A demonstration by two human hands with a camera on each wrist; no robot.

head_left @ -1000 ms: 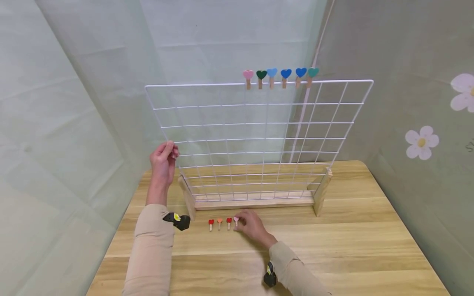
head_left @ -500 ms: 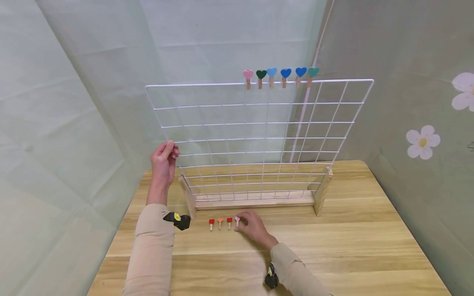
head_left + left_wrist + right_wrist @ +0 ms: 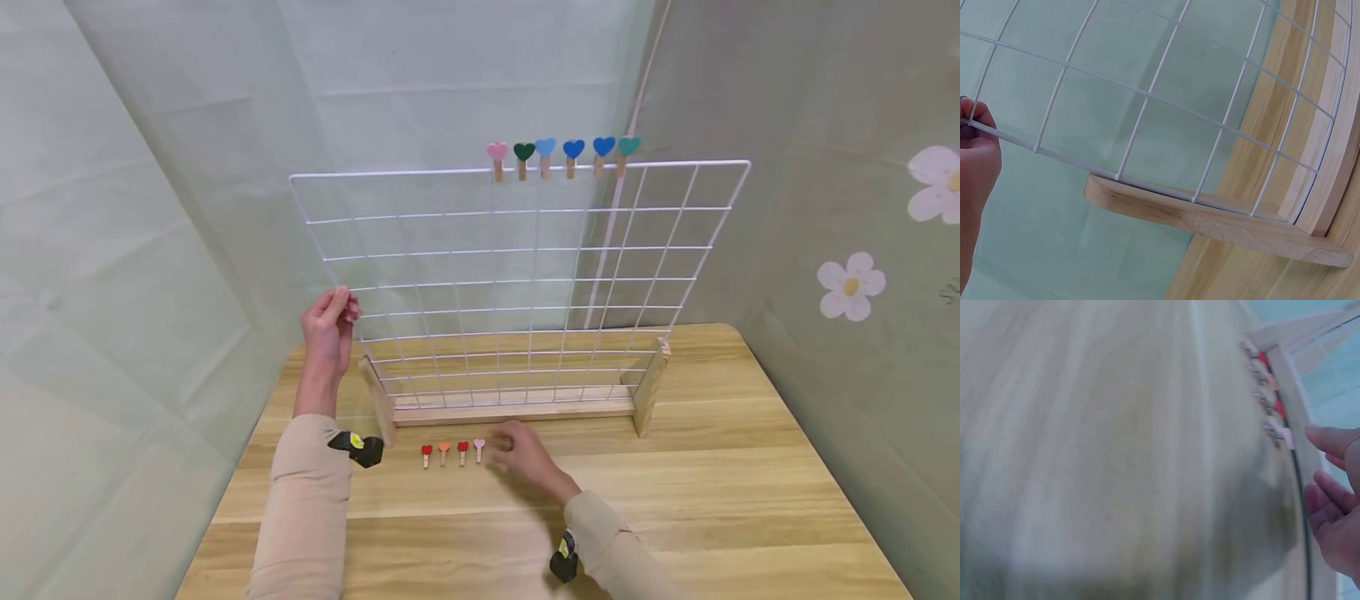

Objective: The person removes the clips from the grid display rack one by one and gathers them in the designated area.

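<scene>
A white wire grid (image 3: 525, 267) stands upright in a wooden base (image 3: 510, 411) on the table. My left hand (image 3: 345, 306) pinches the grid's left edge wire; the left wrist view shows the left hand's fingers (image 3: 974, 122) curled on that wire (image 3: 1035, 149). Three clips lie in a row before the base: red (image 3: 426, 454), orange (image 3: 444, 452), red (image 3: 462, 451). A pink clip (image 3: 479, 449) ends the row. My right hand (image 3: 502, 444) hovers just right of the pink clip (image 3: 1285, 434), blurred, fingers (image 3: 1325, 440) relaxed and holding nothing.
Several heart clips, from pink (image 3: 497, 157) to teal (image 3: 628, 148), are clipped on the grid's top wire. The wooden table (image 3: 712, 483) is boxed in by pale green fabric walls (image 3: 840, 167); the right one has flower prints.
My right hand has left the pink clip, drawing slightly right and back. The clip stays in the row. My left hand keeps its hold on the grid.
</scene>
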